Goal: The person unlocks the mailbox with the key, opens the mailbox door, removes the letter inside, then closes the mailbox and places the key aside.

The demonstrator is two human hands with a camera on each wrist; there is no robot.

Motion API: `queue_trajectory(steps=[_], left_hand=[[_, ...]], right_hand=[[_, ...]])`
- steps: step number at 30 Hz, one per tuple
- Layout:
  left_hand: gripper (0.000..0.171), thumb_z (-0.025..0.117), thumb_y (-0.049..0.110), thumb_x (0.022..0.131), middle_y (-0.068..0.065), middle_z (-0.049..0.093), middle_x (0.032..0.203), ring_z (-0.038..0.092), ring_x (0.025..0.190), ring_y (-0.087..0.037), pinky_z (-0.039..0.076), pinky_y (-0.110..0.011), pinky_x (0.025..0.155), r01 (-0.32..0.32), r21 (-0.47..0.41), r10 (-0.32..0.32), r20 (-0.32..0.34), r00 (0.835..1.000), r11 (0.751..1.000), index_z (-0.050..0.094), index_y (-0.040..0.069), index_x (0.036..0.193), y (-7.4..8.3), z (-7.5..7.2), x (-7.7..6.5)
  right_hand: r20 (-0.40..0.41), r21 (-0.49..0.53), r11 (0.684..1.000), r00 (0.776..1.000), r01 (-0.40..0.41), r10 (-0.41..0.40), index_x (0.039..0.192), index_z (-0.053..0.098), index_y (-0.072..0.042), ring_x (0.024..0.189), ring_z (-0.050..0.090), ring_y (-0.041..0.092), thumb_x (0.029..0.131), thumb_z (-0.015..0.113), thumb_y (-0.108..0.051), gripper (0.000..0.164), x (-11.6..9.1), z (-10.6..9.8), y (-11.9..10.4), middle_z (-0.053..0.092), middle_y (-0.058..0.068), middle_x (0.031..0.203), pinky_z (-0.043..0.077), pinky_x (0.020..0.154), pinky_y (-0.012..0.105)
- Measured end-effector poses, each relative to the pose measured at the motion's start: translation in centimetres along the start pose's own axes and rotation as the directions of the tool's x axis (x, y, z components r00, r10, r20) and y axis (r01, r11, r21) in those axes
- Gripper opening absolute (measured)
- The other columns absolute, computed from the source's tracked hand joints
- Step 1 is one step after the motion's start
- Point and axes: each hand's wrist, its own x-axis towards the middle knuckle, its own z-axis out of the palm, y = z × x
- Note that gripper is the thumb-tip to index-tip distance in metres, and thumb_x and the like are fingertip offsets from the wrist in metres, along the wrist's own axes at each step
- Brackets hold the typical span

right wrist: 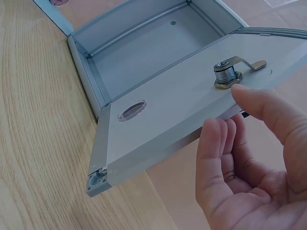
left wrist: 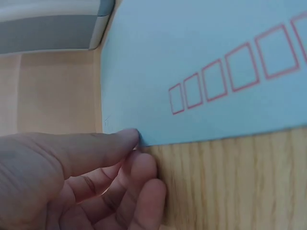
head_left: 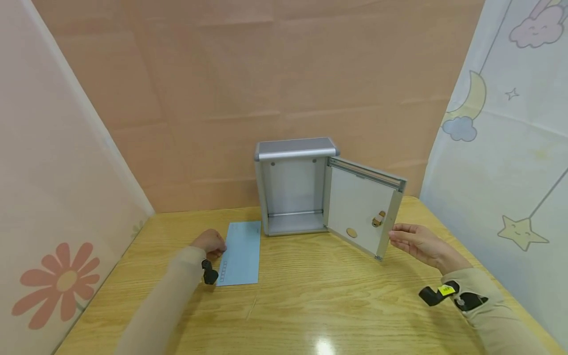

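In the head view, the metal box point(head_left: 298, 149) stands on the wooden table point(head_left: 306, 296) with its door point(head_left: 352, 197) swung out to the right. The blue envelope point(head_left: 243, 251) lies at the front left of the box, just beside its lower corner. The left hand point(head_left: 210, 241) is at the envelope's side farthest from the box, and the right hand point(head_left: 417, 244) is at the door's free edge.

In the left wrist view, the thumb tip meets the index finger at the envelope's margin, so the edge seems pinched, the other fingers curled together below. A light grip right on the margin, apart from the row of red squares point(left wrist: 242, 67), should spare the paper a crease.

In the right wrist view, the thumb is on the door's inner face near the lock point(right wrist: 227, 77), the fingers bunched behind its edge, so the frame looks clamped between them. Steadying the door gently, with the lock's lever left untouched, should help prevent the box from shifting
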Motion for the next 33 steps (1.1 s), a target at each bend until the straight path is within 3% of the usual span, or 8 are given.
queue_trajectory(steps=[4, 7, 11, 14, 16, 21, 25, 33], left_hand=[[0.015, 0.066, 0.001, 0.084, -0.005, 0.056, 0.063, 0.052, 0.056, -0.015, 0.045, -0.024, 0.050, -0.019, 0.143, 0.021, -0.011, 1.000, 0.990, 0.060, 0.003, 0.070, 0.4, 0.2, 0.1], [0.024, 0.063, 0.002, 0.085, -0.002, 0.050, 0.059, 0.044, 0.052, -0.014, 0.039, -0.024, 0.047, -0.046, 0.335, 0.067, -0.051, 0.996, 0.941, 0.058, 0.006, 0.063, 1.4, 0.4, 0.1], [0.012, 0.061, 0.006, 0.087, -0.005, 0.056, 0.067, 0.048, 0.057, -0.017, 0.039, -0.028, 0.048, -0.127, 0.424, 0.218, -0.173, 0.960, 0.897, 0.059, 0.005, 0.076, 4.2, 1.2, -0.5], [0.011, 0.063, 0.012, 0.092, -0.010, 0.064, 0.087, 0.059, 0.074, -0.023, 0.049, -0.033, 0.060, -0.263, 0.234, 0.312, -0.204, 0.928, 0.936, 0.061, 0.003, 0.096, 6.0, 2.3, -0.5], [0.018, 0.063, 0.015, 0.094, -0.013, 0.064, 0.101, 0.062, 0.088, -0.028, 0.053, -0.037, 0.073, -0.319, 0.020, 0.318, -0.181, 0.931, 0.947, 0.059, 0.002, 0.106, 6.7, 3.2, -0.1], [0.028, 0.060, 0.011, 0.096, -0.017, 0.057, 0.113, 0.058, 0.105, -0.032, 0.049, -0.047, 0.096, -0.304, -0.378, 0.287, -0.101, 0.953, 0.875, 0.051, -0.004, 0.117, 7.4, 5.3, 1.0], [0.028, 0.058, 0.009, 0.097, -0.016, 0.055, 0.109, 0.057, 0.105, -0.032, 0.046, -0.049, 0.100, -0.260, -0.474, 0.253, -0.081, 0.964, 0.841, 0.048, -0.006, 0.117, 7.8, 6.1, 1.2], [0.031, 0.057, 0.013, 0.098, -0.016, 0.053, 0.113, 0.056, 0.106, -0.032, 0.047, -0.046, 0.100, -0.190, -0.483, 0.185, -0.059, 0.981, 0.855, 0.047, -0.005, 0.121, 8.5, 6.2, 1.4]], right_hand=[[-0.012, -0.002, 1.000, 1.000, -0.007, 0.007, 0.105, 0.056, -0.008, 0.096, 0.065, 0.010, 0.100, 0.047, 0.000, 0.013, -0.1, 0.1, -0.1, 0.060, 0.002, 0.103, 0.053, 0.089, 0.022], [-0.011, -0.007, 1.000, 1.000, -0.010, 0.010, 0.105, 0.055, -0.008, 0.096, 0.064, 0.010, 0.100, 0.048, -0.001, 0.012, -0.2, 0.1, 0.0, 0.059, 0.002, 0.103, 0.053, 0.089, 0.022], [-0.008, -0.003, 1.000, 1.000, -0.004, 0.004, 0.105, 0.056, -0.008, 0.096, 0.064, 0.010, 0.100, 0.048, -0.001, 0.012, -0.4, 0.1, -0.1, 0.058, 0.002, 0.104, 0.053, 0.089, 0.022], [0.003, 0.009, 1.000, 1.000, 0.003, -0.003, 0.105, 0.056, -0.008, 0.097, 0.064, 0.010, 0.100, 0.047, 0.000, 0.014, -0.4, 0.1, 0.0, 0.058, 0.002, 0.104, 0.053, 0.089, 0.023], [0.007, 0.011, 1.000, 1.000, 0.004, -0.004, 0.105, 0.056, -0.009, 0.097, 0.064, 0.010, 0.100, 0.046, 0.001, 0.015, -0.3, 0.0, 0.0, 0.058, 0.002, 0.104, 0.053, 0.089, 0.023], [0.024, 0.029, 1.000, 1.000, 0.006, -0.007, 0.105, 0.056, -0.008, 0.097, 0.064, 0.010, 0.100, 0.046, 0.001, 0.015, -0.3, 0.0, 0.0, 0.058, 0.002, 0.104, 0.053, 0.089, 0.022], [0.036, 0.033, 0.999, 0.999, 0.013, -0.014, 0.106, 0.056, -0.008, 0.097, 0.064, 0.011, 0.100, 0.045, 0.001, 0.015, -0.3, 0.0, 0.1, 0.059, 0.002, 0.104, 0.053, 0.089, 0.023], [0.054, 0.030, 0.999, 0.998, 0.029, -0.031, 0.107, 0.055, -0.007, 0.098, 0.064, 0.011, 0.101, 0.044, 0.001, 0.015, -0.2, -0.2, 0.2, 0.059, 0.003, 0.104, 0.053, 0.089, 0.023]])
